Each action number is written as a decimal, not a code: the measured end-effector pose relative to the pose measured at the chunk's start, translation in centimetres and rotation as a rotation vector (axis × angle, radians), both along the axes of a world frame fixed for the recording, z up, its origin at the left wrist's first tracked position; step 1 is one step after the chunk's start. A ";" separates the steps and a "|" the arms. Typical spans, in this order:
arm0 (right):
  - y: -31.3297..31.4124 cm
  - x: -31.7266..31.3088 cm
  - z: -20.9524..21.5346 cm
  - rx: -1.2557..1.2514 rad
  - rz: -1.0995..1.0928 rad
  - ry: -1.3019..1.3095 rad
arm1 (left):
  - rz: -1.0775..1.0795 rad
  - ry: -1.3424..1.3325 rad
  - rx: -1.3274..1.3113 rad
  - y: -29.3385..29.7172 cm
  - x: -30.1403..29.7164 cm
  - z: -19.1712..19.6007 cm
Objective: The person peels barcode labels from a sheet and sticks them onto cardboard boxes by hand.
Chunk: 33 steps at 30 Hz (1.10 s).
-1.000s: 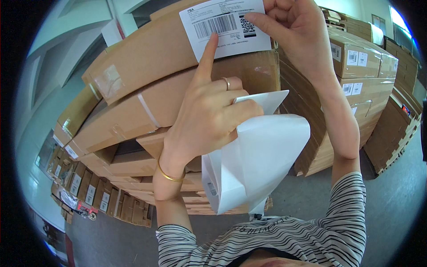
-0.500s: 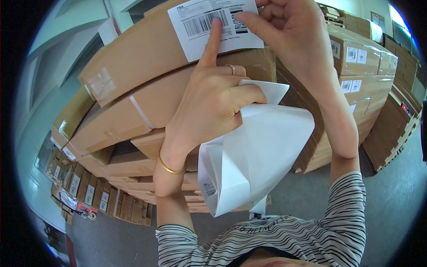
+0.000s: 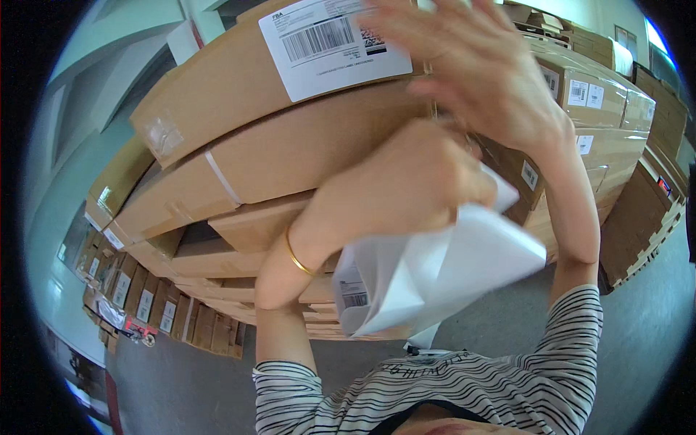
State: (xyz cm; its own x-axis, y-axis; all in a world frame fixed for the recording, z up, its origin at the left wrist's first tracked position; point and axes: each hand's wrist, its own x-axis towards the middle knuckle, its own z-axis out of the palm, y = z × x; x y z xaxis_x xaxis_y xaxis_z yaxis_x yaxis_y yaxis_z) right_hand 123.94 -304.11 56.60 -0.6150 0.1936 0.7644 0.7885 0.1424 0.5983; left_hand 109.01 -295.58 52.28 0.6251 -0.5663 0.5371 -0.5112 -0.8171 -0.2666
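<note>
Status: one white rectangular paper shipping label w/ barcodes (image 3: 333,45) lies flat on the face of the top long brown cardboard carton (image 3: 232,94), all visible edges look down. Judged as applied; what may be left is pressing the right edge, which is hidden behind the right hand, so cannot confirm.

Hands:
- Left hand (image 3: 406,185), gold bangle at wrist, is closed in a fist on a bunch of white backing/label sheets (image 3: 442,279). Sheets hang below the fist, in front of the carton stack, not touching the label.
- Right hand (image 3: 471,69) is blurred, fingers spread, nothing gripped. It sits just beside the label's right edge; contact w/ carton cannot be told.

Counts:
- Labels on the top carton: 1.
- Cartons in the near stack: approx. 5 layers visible, lower ones partly hidden by the arm.
- Sheets in left hand: at least 2, exact no. unclear; one shows a small printed barcode.
- More brown cartons w/ small white labels (image 3: 587,94) at right, and a row on the floor at left (image 3: 138,297).
</note>
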 end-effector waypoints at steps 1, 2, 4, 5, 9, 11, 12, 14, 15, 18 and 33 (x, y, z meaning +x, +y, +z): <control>0.4 -0.2 0.3 0.024 -0.061 -0.163 | -0.046 0.056 -0.010 -0.4 0.2 -0.8; 0.7 -0.2 0.6 -0.011 -0.105 -0.148 | -0.049 0.041 -0.065 -0.8 -0.2 -1.7; 0.7 0.3 0.6 -0.087 -0.195 -0.119 | -0.051 0.008 -0.163 -1.8 -1.6 -4.1; -0.1 0.8 0.1 -0.012 -0.211 -0.117 | -0.020 -0.011 -0.275 -1.9 -2.5 -5.1; -4.3 1.8 -3.3 -0.028 0.178 0.062 | 0.090 -0.096 -0.761 -3.0 -6.0 -8.3; -6.7 0.8 -5.1 -0.533 0.546 0.212 | 0.085 -0.131 -1.001 -3.9 -6.9 -9.3; -7.7 0.2 -5.9 -0.718 0.584 0.221 | 0.132 -0.166 -1.024 -4.5 -7.0 -9.9; -8.7 -0.9 -7.5 -0.703 0.433 0.195 | 0.178 -0.231 -1.081 -5.8 -6.8 -11.0; -8.9 -1.0 -8.1 -0.634 0.363 0.149 | 0.168 -0.237 -1.062 -6.0 -6.5 -11.4; -8.9 1.4 -9.5 -0.665 0.421 0.225 | 0.168 -0.182 -1.092 -6.8 -5.0 -12.8; -13.5 8.2 -17.3 -0.855 0.490 0.965 | 0.524 -0.168 -0.866 -12.3 2.1 -20.7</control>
State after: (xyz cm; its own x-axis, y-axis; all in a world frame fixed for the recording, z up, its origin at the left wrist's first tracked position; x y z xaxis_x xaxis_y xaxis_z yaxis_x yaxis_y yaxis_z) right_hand 132.17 -317.63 39.25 -0.0556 0.7339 0.6770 0.6001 0.5665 -0.5648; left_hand 111.09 -307.93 31.54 0.5611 0.3802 0.7353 -0.0448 -0.8730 0.4856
